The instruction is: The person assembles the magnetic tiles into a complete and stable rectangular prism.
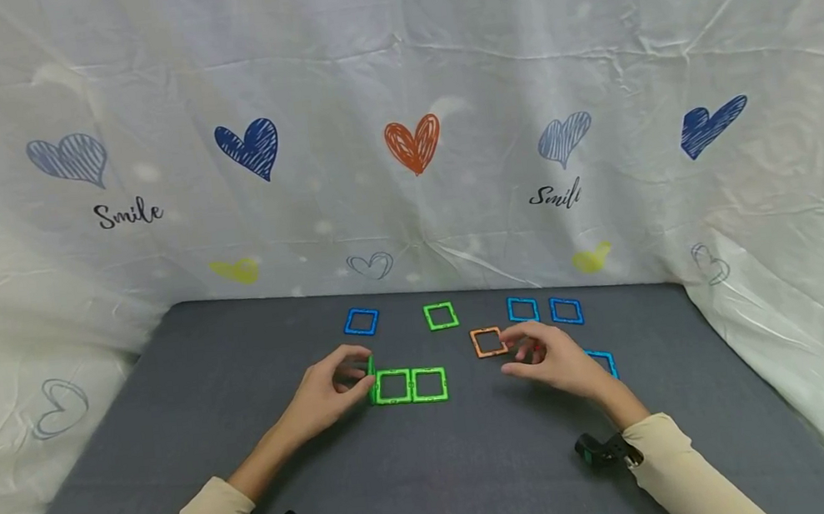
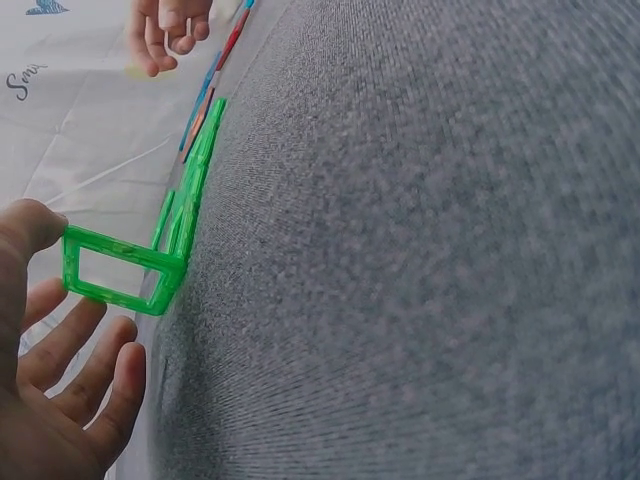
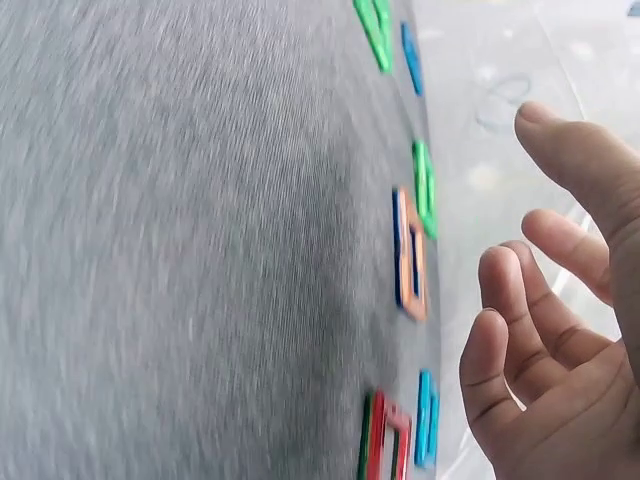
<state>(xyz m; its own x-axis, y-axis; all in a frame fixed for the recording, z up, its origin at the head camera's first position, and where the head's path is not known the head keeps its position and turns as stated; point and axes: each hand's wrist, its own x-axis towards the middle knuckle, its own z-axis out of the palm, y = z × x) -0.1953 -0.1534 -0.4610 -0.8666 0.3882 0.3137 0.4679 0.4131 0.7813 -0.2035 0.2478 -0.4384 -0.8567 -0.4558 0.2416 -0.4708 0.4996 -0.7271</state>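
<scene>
My left hand pinches a green square magnetic tile between thumb and fingertips. This tile stands on edge at the left end of two green tiles that lie flat, side by side. In the head view it appears nearly edge-on. My right hand hovers above the table with loosely bent fingers and nothing in them. Nearest to it are an orange tile and a red tile, the latter mostly covered by the hand in the head view.
Toward the back of the grey table lie a blue tile, a loose green tile and two more blue tiles. Another blue tile shows partly behind the right hand. A white printed curtain hangs behind.
</scene>
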